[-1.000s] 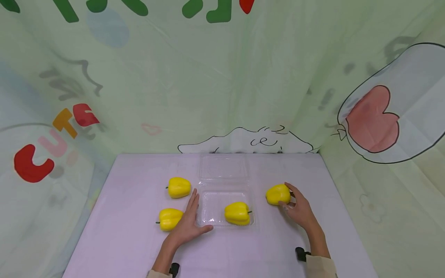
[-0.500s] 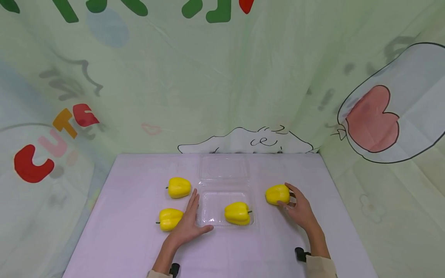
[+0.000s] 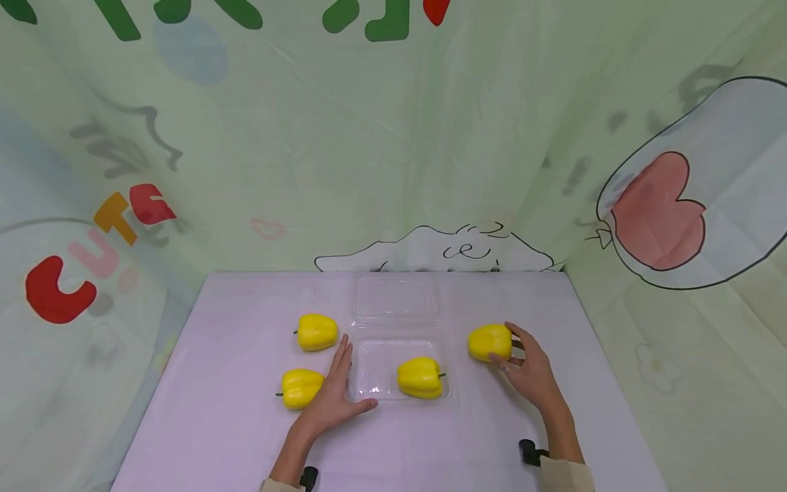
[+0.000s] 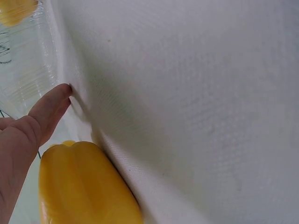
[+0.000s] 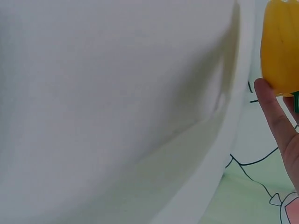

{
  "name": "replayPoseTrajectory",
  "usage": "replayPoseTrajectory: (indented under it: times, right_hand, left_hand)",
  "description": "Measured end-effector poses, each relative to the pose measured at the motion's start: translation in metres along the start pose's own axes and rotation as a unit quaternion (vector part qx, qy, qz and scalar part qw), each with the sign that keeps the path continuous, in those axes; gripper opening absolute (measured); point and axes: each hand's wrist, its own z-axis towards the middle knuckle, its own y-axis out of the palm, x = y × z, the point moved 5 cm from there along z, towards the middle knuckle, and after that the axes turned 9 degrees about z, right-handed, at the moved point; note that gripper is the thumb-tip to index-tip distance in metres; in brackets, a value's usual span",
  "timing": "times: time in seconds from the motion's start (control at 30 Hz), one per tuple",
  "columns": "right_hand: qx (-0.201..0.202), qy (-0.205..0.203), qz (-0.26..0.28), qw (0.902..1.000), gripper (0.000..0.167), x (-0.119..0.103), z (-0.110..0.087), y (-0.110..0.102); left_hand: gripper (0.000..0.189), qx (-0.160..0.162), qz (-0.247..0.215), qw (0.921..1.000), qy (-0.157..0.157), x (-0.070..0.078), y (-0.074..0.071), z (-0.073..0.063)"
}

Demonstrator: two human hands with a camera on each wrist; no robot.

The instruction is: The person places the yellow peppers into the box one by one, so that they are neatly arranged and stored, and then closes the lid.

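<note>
Right hand [image 3: 530,369] pinched a yellow pepper [image 3: 488,343] right of the clear box [image 3: 375,369]; left hand [image 3: 332,402] lay spread at its left edge. Another pepper [image 3: 419,377] sat inside, near right. Judged step: loading; next move called for a leftward carry.

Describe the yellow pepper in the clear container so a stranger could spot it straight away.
On the pale table, look to the middle for an open, clear plastic container. In the right side of its nearer half lies a yellow pepper, stem pointing right. It is the only one of four lying inside.
</note>
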Motion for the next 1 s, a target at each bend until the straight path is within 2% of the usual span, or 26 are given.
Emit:
replayPoseTrajectory:
  times: [0.57,1.0]
  right_hand:
    - [0.035,-0.038,0.008,0.9986,0.081,-0.038,-0.015,0.005]
    - [0.015,-0.038,0.04,0.9984,0.08,-0.06,-0.013,0.027]
  left_hand:
    - [0.126,0.0,0.002,1.0,-0.002,-0.001,0.001,-0.001]
    - [0.125,0.004,0.003,1.0,0.0,0.001,-0.001,-0.001]
